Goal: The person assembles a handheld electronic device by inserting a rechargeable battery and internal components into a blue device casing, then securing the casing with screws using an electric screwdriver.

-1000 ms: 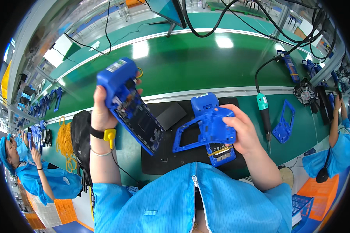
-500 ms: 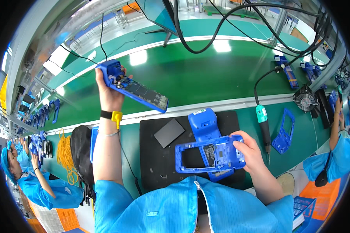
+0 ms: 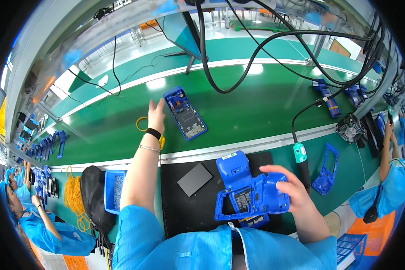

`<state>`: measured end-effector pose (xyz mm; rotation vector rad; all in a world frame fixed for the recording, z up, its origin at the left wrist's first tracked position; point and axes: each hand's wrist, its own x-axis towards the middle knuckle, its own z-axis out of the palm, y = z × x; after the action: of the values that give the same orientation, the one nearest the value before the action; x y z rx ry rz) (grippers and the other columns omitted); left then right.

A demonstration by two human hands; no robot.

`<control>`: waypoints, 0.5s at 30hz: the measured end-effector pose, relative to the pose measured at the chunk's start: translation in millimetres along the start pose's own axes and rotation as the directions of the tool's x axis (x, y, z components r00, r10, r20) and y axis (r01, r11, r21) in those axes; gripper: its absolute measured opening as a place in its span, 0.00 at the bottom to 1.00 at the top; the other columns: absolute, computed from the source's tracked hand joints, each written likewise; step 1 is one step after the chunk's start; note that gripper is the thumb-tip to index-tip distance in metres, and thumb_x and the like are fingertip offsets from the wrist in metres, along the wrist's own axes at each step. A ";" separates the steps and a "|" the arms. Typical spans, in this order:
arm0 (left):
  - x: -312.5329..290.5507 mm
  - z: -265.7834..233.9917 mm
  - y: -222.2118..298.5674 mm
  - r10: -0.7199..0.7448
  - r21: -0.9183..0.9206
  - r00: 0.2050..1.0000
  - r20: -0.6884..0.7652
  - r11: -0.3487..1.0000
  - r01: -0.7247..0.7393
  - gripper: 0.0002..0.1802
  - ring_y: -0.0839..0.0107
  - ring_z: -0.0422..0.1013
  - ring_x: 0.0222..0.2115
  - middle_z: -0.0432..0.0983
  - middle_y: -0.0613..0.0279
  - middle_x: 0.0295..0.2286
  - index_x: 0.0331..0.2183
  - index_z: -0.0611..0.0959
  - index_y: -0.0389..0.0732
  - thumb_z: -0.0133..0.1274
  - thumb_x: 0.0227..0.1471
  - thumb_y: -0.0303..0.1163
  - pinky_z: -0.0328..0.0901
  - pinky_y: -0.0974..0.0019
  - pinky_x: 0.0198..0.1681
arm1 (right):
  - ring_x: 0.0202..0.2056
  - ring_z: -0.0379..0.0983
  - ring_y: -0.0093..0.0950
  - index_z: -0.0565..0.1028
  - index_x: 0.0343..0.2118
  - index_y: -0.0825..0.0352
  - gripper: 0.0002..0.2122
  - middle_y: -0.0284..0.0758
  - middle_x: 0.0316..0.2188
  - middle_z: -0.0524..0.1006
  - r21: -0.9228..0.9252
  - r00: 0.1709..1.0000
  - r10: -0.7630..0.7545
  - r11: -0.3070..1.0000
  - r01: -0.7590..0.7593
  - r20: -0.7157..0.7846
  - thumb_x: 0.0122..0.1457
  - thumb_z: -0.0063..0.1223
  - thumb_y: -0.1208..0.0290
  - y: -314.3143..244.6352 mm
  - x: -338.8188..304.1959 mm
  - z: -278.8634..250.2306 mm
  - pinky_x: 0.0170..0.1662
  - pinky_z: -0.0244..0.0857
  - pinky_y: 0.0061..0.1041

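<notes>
My left hand (image 3: 155,116) is open, fingers apart, beside a blue device half (image 3: 189,118) with its circuit boards facing up. That half lies on the green belt surface (image 3: 238,108). My right hand (image 3: 296,189) grips a blue plastic housing frame (image 3: 274,194) with a large rectangular opening, held above the black mat (image 3: 177,220). Under the frame, partly hidden by it, is another blue handheld device (image 3: 234,168) with a labelled dark block. Left of that device, a flat dark grey rectangular block (image 3: 194,180) rests on the mat.
A teal electric screwdriver (image 3: 300,153) hangs on its cable beside another blue frame (image 3: 326,168). Leftward are a blue bin (image 3: 109,191), a black bag (image 3: 94,193) and yellow cord (image 3: 73,191). Cables loop overhead; a small fan (image 3: 350,128) stands right. Co-workers sit on both sides.
My left hand has set the device half down on the green belt and let go. The frame in my right hand has moved slightly right and turned.
</notes>
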<state>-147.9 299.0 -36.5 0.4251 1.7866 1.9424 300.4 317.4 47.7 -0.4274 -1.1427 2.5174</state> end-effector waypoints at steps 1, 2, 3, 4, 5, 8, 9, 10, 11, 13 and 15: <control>3.8 -25.8 -1.7 0.132 0.114 0.991 0.035 0.984 -0.135 0.44 0.61 0.49 0.62 0.50 0.53 0.61 0.63 0.51 0.39 0.53 0.54 0.45 0.48 0.52 0.60 | 0.49 0.71 0.32 0.61 0.57 0.73 0.26 0.45 0.49 0.71 0.000 0.998 0.021 1.000 -0.021 0.053 0.57 0.52 0.69 -4.0 2.7 6.6 0.52 0.67 0.33; -14.4 -16.2 11.8 0.142 0.166 0.984 0.106 0.973 -0.159 0.40 0.62 0.50 0.61 0.51 0.53 0.61 0.62 0.55 0.39 0.53 0.55 0.42 0.49 0.56 0.60 | 0.44 0.74 0.33 0.61 0.56 0.73 0.26 0.45 0.48 0.71 -0.004 0.999 -0.007 1.000 0.007 0.042 0.57 0.52 0.67 -11.5 7.8 12.0 0.44 0.72 0.32; -34.4 -12.4 22.3 0.115 0.160 0.969 0.218 0.975 -0.151 0.37 0.63 0.52 0.60 0.54 0.53 0.60 0.61 0.57 0.39 0.52 0.55 0.41 0.50 0.58 0.59 | 0.39 0.76 0.32 0.62 0.55 0.72 0.25 0.44 0.46 0.71 0.020 0.998 -0.011 1.000 0.009 0.062 0.57 0.52 0.66 -18.9 15.1 11.7 0.38 0.74 0.31; -58.7 -17.4 32.9 0.091 0.154 0.947 0.309 0.977 -0.144 0.35 0.64 0.55 0.59 0.57 0.53 0.58 0.60 0.60 0.38 0.52 0.56 0.40 0.51 0.60 0.59 | 0.34 0.78 0.32 0.63 0.55 0.72 0.25 0.44 0.45 0.71 0.040 0.995 -0.004 0.999 0.000 0.095 0.57 0.51 0.64 -26.6 23.7 12.7 0.31 0.75 0.31; -81.6 -20.6 41.4 0.073 0.205 0.913 0.402 0.964 -0.167 0.32 0.65 0.58 0.57 0.61 0.55 0.56 0.59 0.63 0.39 0.51 0.56 0.38 0.53 0.61 0.58 | 0.29 0.77 0.31 0.63 0.54 0.71 0.24 0.42 0.44 0.71 0.000 0.996 -0.078 0.997 0.078 0.050 0.58 0.50 0.64 -33.7 31.8 15.2 0.26 0.74 0.30; -151.7 -37.8 49.6 0.073 0.342 0.803 0.592 0.879 -0.333 0.30 0.63 0.67 0.50 0.71 0.51 0.49 0.54 0.70 0.36 0.58 0.51 0.35 0.62 0.62 0.53 | 0.22 0.75 0.29 0.66 0.51 0.70 0.20 0.38 0.38 0.74 0.035 0.976 -0.213 0.976 0.214 -0.042 0.60 0.47 0.63 -52.0 61.6 16.6 0.21 0.70 0.27; -176.3 -44.9 51.9 0.071 0.445 0.750 0.657 0.767 -0.462 0.32 0.59 0.66 0.51 0.70 0.50 0.50 0.53 0.70 0.35 0.60 0.49 0.36 0.61 0.60 0.54 | 0.22 0.75 0.29 0.68 0.49 0.70 0.19 0.38 0.34 0.75 -0.027 0.969 -0.237 0.972 0.235 -0.069 0.60 0.47 0.62 -57.4 73.6 14.3 0.21 0.70 0.27; -194.5 -46.1 51.9 0.056 0.502 0.678 0.733 0.629 -0.594 0.34 0.56 0.65 0.52 0.68 0.48 0.50 0.53 0.70 0.34 0.62 0.47 0.37 0.60 0.59 0.55 | 0.22 0.75 0.29 0.70 0.47 0.70 0.17 0.37 0.31 0.76 -0.099 0.955 -0.279 0.958 0.269 -0.103 0.60 0.47 0.62 -64.7 81.6 12.9 0.22 0.69 0.26; -206.5 -49.6 40.5 0.094 0.496 0.653 0.751 0.573 -0.653 0.36 0.54 0.64 0.52 0.67 0.48 0.51 0.53 0.70 0.34 0.63 0.45 0.39 0.59 0.57 0.56 | 0.21 0.74 0.30 0.72 0.44 0.69 0.16 0.36 0.27 0.76 -0.148 0.940 -0.274 0.958 0.248 -0.204 0.61 0.48 0.61 -68.7 93.2 14.3 0.24 0.70 0.26; -220.8 -52.8 20.0 0.114 0.529 0.644 0.756 0.472 -0.705 0.39 0.51 0.60 0.54 0.65 0.48 0.53 0.52 0.70 0.32 0.64 0.42 0.41 0.57 0.56 0.57 | 0.27 0.76 0.33 0.68 0.47 0.70 0.19 0.40 0.30 0.77 -0.257 0.938 -0.285 0.939 0.230 -0.199 0.61 0.48 0.59 -74.6 122.7 11.5 0.30 0.71 0.29; -226.5 -47.2 7.3 0.170 0.562 0.638 0.751 0.344 -0.752 0.39 0.54 0.62 0.51 0.66 0.50 0.51 0.52 0.70 0.33 0.64 0.41 0.40 0.59 0.57 0.54 | 0.34 0.77 0.35 0.62 0.53 0.71 0.23 0.44 0.35 0.77 -0.313 0.928 -0.323 0.915 0.255 -0.188 0.61 0.49 0.59 -76.8 146.0 16.5 0.37 0.71 0.30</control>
<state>17.9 138.8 -15.5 1.9077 2.1609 0.7377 176.8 416.0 98.0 -0.5667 -1.3628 1.9940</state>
